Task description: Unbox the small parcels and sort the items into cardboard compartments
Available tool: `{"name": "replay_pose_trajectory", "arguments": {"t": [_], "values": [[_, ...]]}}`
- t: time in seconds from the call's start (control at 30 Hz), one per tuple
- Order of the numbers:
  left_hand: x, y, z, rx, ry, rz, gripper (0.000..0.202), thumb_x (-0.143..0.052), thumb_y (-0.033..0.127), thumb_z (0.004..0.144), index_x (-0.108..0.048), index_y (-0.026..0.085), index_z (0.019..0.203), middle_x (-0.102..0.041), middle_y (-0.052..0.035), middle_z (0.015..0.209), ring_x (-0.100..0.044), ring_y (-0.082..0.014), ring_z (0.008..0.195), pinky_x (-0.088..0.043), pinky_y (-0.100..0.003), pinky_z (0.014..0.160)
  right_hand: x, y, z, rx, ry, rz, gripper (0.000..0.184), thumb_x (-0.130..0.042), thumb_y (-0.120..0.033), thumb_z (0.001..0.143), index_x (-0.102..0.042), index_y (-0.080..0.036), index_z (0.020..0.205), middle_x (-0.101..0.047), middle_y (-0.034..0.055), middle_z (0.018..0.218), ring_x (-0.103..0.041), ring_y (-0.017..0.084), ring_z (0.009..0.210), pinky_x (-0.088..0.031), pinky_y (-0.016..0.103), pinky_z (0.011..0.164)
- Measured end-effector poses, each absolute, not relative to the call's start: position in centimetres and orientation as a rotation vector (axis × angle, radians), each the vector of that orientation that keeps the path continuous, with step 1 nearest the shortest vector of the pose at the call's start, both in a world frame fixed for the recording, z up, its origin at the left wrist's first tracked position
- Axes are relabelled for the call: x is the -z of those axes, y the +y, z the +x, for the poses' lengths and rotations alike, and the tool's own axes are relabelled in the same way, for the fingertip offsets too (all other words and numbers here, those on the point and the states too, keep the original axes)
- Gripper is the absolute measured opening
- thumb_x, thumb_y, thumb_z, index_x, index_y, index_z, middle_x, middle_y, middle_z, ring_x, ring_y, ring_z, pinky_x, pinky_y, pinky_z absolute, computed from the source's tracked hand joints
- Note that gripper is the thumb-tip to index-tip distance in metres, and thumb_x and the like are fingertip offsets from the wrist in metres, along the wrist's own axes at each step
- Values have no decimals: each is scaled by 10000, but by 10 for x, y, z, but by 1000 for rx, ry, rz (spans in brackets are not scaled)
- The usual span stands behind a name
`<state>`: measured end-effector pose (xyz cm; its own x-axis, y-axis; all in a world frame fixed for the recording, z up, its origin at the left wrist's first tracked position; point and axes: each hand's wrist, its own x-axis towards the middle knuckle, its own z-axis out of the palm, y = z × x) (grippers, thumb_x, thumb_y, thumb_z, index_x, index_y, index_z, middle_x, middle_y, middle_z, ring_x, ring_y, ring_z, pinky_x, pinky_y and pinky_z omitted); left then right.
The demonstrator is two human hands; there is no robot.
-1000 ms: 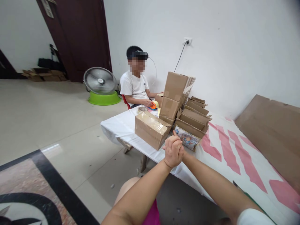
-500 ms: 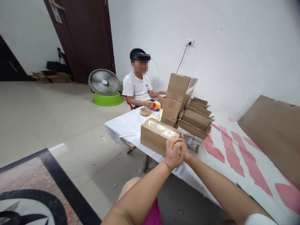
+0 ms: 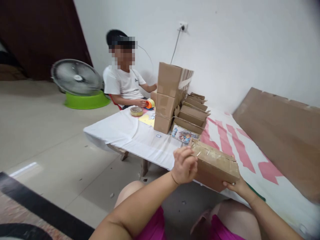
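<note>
A closed cardboard box [image 3: 215, 166] with clear tape along its top is tilted over the near edge of the table. Curled at its left end are the fingers of my left hand [image 3: 185, 163]; what lies under them is partly hidden. My right hand [image 3: 236, 187] grips the box's right end from below, thumb on the near side. Just beyond my left hand stands an open box [image 3: 185, 135] with a colourful printed side.
Stacked closed boxes [image 3: 167, 96] and a row of open boxes [image 3: 193, 111] stand on the cloth-covered table [image 3: 112, 128]. A tape roll [image 3: 136, 111] lies near a seated person [image 3: 123, 83] holding an orange-and-yellow roll [image 3: 150, 104]. A fan [image 3: 77, 77] is behind; a large cardboard sheet [image 3: 277, 133] leans right.
The cardboard box has shifted right, from left of my hands to between them. My right hand has moved from beside my left hand to the box's far right end. The view has turned right.
</note>
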<state>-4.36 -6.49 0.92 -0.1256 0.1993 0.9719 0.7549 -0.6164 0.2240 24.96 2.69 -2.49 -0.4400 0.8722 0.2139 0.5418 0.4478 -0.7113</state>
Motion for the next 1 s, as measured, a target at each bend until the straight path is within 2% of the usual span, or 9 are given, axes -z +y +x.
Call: {"name": "replay_pose_trajectory", "arguments": {"t": [0.13,0.27,0.37,0.47,0.6,0.73,0.87,0.93,1.0], "values": [[-9,-43,-59,2077,-1334,-1706,161,-480,244,876,-496,196,1029,-534,-109,1086,-514,-239,1076,-412,-434,944,19,11,260,-818,-2160,-1203,800,-631,-690,647,-536,-199,1271,-652,149,1170,-545,353,1176,-435,518,1008],[3,-24,-65,2205,-1431,-1991,220,-466,393,905,-541,192,950,-557,-97,1052,-528,-234,1048,-419,-410,933,15,9,265,-842,-2183,-1191,789,-642,-668,665,-538,-189,1283,-659,143,1163,-546,339,1179,-412,517,1027],[10,-19,-66,2216,-1411,-2116,272,-450,438,909,-555,191,953,-562,-105,1086,-514,-242,1088,-396,-421,968,16,15,282,-823,-2299,-1178,801,-691,-627,654,-526,-190,1305,-627,148,1230,-505,338,1229,-380,499,1059],[10,-20,-65,2224,-1387,-2183,299,-424,451,919,-573,192,938,-562,-111,1114,-509,-245,1118,-372,-427,1006,26,27,308,-648,-2433,-1199,770,-686,-587,682,-514,-196,1322,-561,156,1329,-469,346,1264,-368,508,1063],[7,-21,-64,2246,-1381,-2262,382,-374,500,929,-602,193,941,-548,-123,1189,-494,-256,1181,-360,-434,1035,48,42,335,-250,-2484,-1387,497,-541,-502,803,-629,-197,1186,-605,155,1267,-542,343,1169,-422,520,996],[4,-19,-61,2287,-1425,-2293,349,-504,521,868,-606,190,908,-527,-133,1272,-471,-277,1242,-336,-453,1070,65,47,342,130,-2454,-1571,387,-501,-360,810,-671,-180,1108,-622,159,1209,-565,320,1112,-451,479,953],[5,-13,-59,2360,-1484,-2337,319,-531,494,852,-598,182,860,-485,-141,1362,-441,-285,1295,-306,-459,1099,67,50,343,231,-2358,-1685,389,-471,-255,808,-652,-100,1116,-646,200,1087,-614,294,998,-472,436,905],[6,-11,-57,2394,-1485,-2358,321,-521,497,852,-586,183,851,-476,-148,1381,-434,-287,1308,-302,-461,1101,63,53,344,205,-2359,-1692,359,-453,-231,817,-657,-108,1085,-678,166,964,-642,272,899,-498,412,839],[8,-9,-57,2427,-1467,-2359,318,-511,498,854,-574,187,843,-479,-152,1383,-435,-290,1309,-301,-469,1100,55,57,345,176,-2363,-1671,336,-438,-229,832,-651,-138,1076,-685,128,929,-652,249,872,-509,378,803]]}}
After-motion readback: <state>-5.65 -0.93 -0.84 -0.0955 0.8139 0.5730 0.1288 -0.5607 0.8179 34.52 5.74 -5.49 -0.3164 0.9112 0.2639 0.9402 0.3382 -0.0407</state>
